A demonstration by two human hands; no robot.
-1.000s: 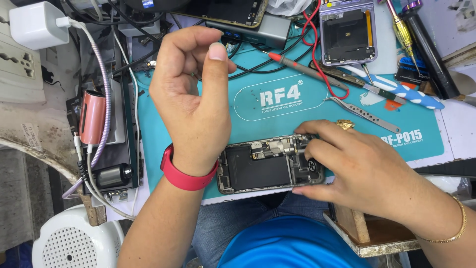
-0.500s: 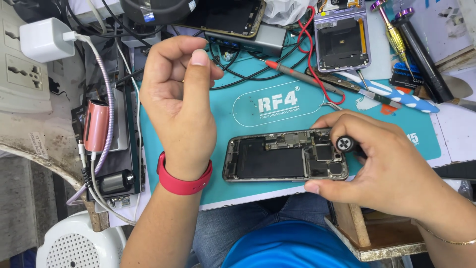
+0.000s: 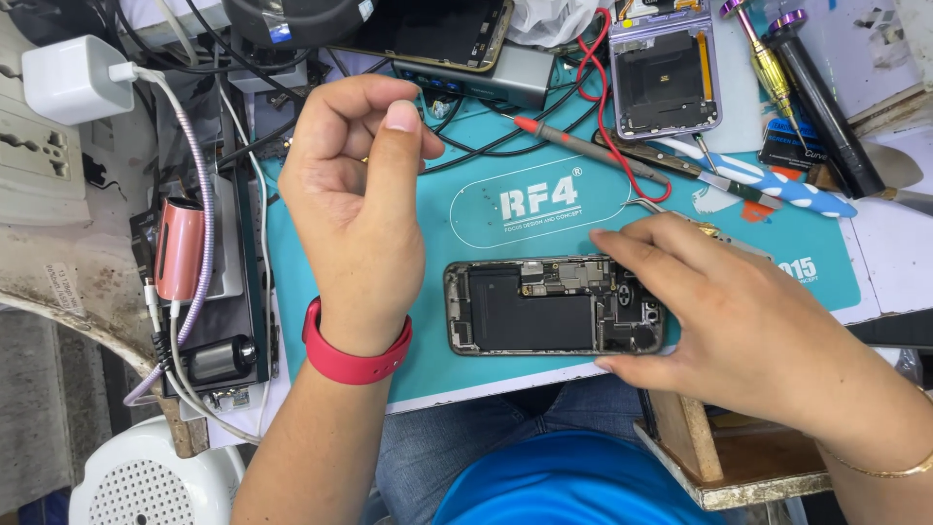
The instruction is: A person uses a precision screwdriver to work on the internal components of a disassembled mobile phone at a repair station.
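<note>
An opened phone [image 3: 530, 311], its back removed and the dark battery and boards showing, lies flat on a teal work mat [image 3: 437, 243]. My right hand [image 3: 748, 321] grips the phone's right end, fingers over the top edge and thumb under the bottom edge. My left hand [image 3: 355, 194], with a red wristband [image 3: 355, 360], hovers above the mat to the left of the phone. Its fingers are curled and the thumb is pressed to the forefinger. Nothing shows between them.
A red probe with its leads [image 3: 583, 146], a blue-and-white tool [image 3: 768, 185] and screwdrivers [image 3: 768, 58] lie behind the phone. A purple opened device [image 3: 666, 73] and a dark screen [image 3: 428, 29] sit at the back. A white charger [image 3: 68, 78] and cables crowd the left.
My right hand has shifted along the phone's right end, and the round-topped tool seen under it half a second ago is out of sight. My left hand stays raised and pinched.
</note>
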